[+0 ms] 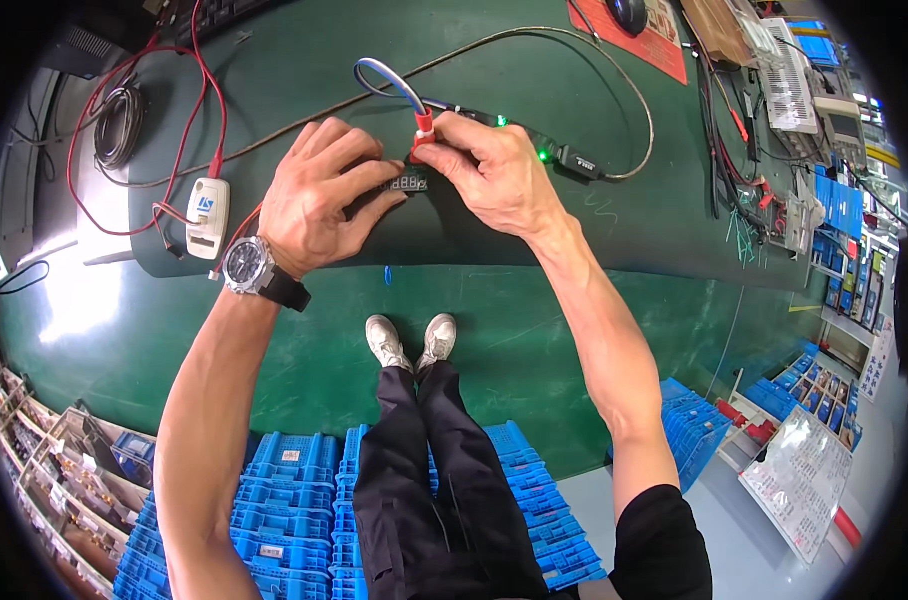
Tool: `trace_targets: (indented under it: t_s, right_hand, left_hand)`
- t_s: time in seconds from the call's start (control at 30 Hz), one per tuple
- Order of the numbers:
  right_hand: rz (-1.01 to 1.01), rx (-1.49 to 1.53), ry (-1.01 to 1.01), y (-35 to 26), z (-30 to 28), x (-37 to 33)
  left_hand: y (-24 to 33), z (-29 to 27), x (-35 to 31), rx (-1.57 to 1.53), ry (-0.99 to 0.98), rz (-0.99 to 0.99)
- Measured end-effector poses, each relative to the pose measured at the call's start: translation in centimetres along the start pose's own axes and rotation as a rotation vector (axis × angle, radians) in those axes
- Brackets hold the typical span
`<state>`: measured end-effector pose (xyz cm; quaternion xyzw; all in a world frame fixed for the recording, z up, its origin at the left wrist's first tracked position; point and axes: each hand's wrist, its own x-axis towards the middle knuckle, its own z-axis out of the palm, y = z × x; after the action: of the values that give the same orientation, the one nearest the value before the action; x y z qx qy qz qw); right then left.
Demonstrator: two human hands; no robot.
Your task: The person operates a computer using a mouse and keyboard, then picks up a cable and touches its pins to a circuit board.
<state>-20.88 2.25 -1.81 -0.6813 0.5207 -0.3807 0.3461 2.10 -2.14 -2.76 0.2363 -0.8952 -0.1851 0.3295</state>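
Observation:
My left hand (319,195), with a watch (246,264) on the wrist, pinches a small circuit board with a digit display (408,184) near the front edge of the dark green mat. My right hand (504,180) grips a red connector (424,124) between thumb and forefinger, right at the board. Fingers hide where connector and board meet. From the connector's top a blue-and-white ribbon cable (399,78) loops up and back. Behind my right hand lies a slim dark adapter (530,138) with green lights, joined to a black plug (579,163).
The dark mat (304,75) covers the bench. A white programmer box (208,215) with red wires lies at left, near a coiled grey cable (120,126). Test leads and instruments (839,125) stand at right. Stacked blue crates (284,490) are by my legs.

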Motion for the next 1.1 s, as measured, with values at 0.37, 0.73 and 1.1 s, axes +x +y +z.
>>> trace_targets:
  t_s: [0.37, 0.73, 1.1]
  right_hand:
    - [-0.052, -0.094, -0.007, 0.0, -0.2, 0.6]
    - [-0.171, -0.128, 0.0, -0.3, 0.0, -1.3]
    - [-0.163, -0.255, 0.043, 0.5, 0.8, -2.0]
  left_hand:
    - [-0.4, -0.7, 1.0, 0.009, 0.008, -0.011]
    - [2.3, -0.8, 2.2, -0.122, 0.041, -0.288]
    - [3.5, 3.1, 1.3, -0.299, 0.279, -0.366]
